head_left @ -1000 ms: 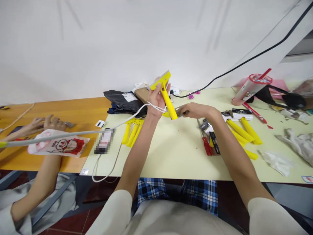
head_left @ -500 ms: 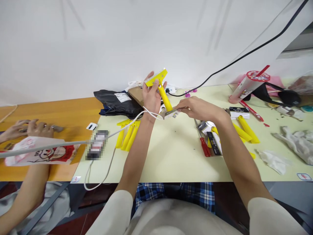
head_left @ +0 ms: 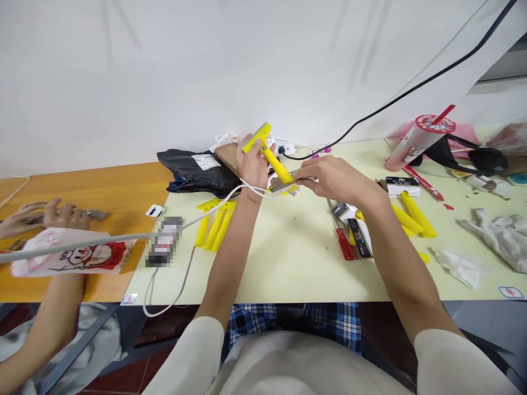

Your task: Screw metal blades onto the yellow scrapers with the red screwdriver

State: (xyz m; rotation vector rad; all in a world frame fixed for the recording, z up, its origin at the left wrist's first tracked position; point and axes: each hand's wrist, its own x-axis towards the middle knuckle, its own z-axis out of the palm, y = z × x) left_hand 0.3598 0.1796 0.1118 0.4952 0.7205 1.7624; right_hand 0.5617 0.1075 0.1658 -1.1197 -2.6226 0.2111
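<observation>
Left-hand grip (head_left: 252, 167) on yellow T-shaped handle (head_left: 275, 159)

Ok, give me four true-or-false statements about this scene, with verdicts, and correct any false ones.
1. The left hand grips a yellow plastic handle. True.
2. The right hand holds a red-handled screwdriver. False: it pinches a metal piece, and the screwdriver lies on the pale table.
3. The black plastic bag lies at the near edge of the pale table. False: it lies at the far side, beyond the left hand.
4. A co-worker's hand is over the orange table. True.
</observation>
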